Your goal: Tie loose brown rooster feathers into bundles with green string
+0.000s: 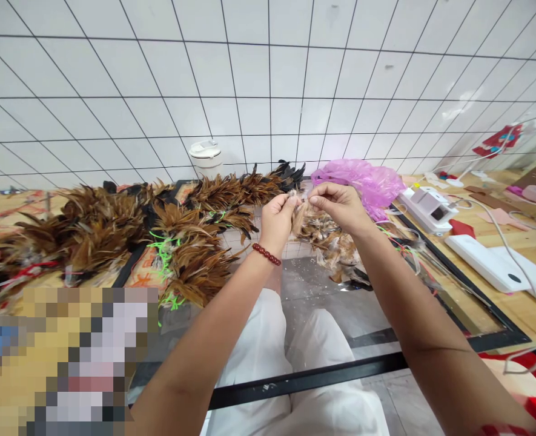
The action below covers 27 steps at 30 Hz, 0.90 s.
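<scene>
Both hands meet near the middle of the head view, above a black-framed glass top (304, 284). My left hand (277, 223), with a dark red bead bracelet (266, 254) on its wrist, pinches a small light-brown feather (300, 217). Close beside it, thumb and forefinger of my right hand (338, 206) are pressed together at the feather's upper end; whatever lies between them is too small to tell. A loose pile of brown and cream feathers (334, 242) lies just below the hands. Bundles of brown feathers (199, 260) with green ties lie to the left.
A white lidded cup (205, 158) stands by the tiled wall. Behind my right hand is a pink plastic bag (363, 181). White devices (486, 263) and a cable lie at the right. More brown feather bundles (90, 230) cover the left side of the table.
</scene>
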{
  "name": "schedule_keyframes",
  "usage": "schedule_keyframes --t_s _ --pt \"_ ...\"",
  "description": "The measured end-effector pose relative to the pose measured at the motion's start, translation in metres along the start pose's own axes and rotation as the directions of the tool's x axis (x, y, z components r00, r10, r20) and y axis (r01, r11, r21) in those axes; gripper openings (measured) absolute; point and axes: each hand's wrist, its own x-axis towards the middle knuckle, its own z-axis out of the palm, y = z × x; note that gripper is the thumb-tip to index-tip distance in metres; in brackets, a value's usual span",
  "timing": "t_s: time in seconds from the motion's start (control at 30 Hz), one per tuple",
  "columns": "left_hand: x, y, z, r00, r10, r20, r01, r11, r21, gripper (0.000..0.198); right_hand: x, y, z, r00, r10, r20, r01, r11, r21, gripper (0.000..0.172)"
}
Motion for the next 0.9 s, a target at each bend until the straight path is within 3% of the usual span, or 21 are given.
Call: schedule_keyframes --t_s 0.13,0.3,0.47,0.63,0.9 --pt "0.001 0.000 0.002 0.998 0.049 -0.029 -0.047 0.998 0.042 0.014 0.001 0.002 0.001 0.997 -0.038 -0.067 0.035 0.998 -0.046 0.032" --pt "-0.006 0.005 0.006 0.991 -0.116 0.073 0.116 0.993 0.002 0.011 -0.004 0.002 0.005 0.996 -0.086 -0.013 0.085 0.994 -0.068 0.024" --pt "-0.008 0.009 0.004 0.949 -0.254 0.184 0.271 0.960 -0.075 0.009 -0.005 -0.002 0.006 0.977 -0.212 -0.024 0.195 0.932 -0.307 0.014" --pt "-0.004 0.004 0.001 0.977 -0.156 0.144 0.161 0.987 -0.025 0.014 -0.002 0.001 0.004 0.966 -0.245 -0.084 0.193 0.898 -0.395 0.011" --pt "-0.003 0.003 0.002 0.986 -0.123 0.115 0.125 0.992 -0.011 0.015 -0.003 0.005 0.007 0.980 -0.146 -0.138 0.103 0.955 -0.278 0.022"
